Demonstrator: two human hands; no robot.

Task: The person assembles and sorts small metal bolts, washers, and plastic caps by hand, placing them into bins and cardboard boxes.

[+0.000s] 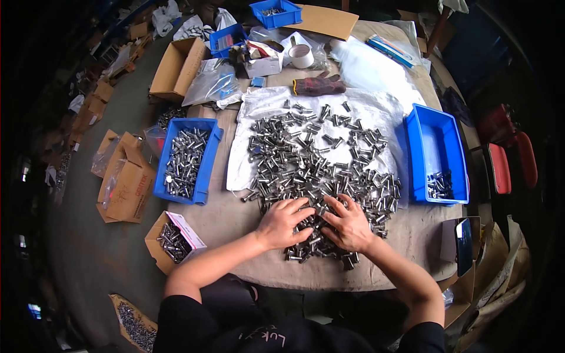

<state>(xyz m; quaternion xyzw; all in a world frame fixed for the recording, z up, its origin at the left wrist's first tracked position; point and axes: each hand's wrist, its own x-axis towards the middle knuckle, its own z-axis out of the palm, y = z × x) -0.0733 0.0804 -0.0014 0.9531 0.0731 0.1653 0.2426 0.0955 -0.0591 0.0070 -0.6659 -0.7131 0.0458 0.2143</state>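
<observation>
Both hands, left hand (pixel 284 222) and right hand (pixel 347 223), are raking the heap of short silver metal bolts (pixel 318 165), grip loose, fingers spread flat; best keeping palms low.

Black short-sleeved shirt, bare forearms and hands.

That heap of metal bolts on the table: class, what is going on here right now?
A person sits at a table with both hands in a big heap of metal bolts spread on a white sheet. The left hand and right hand rest palm-down on the near edge of the heap. A blue bin on the left is well filled with bolts; the blue bin on the right holds few.
</observation>
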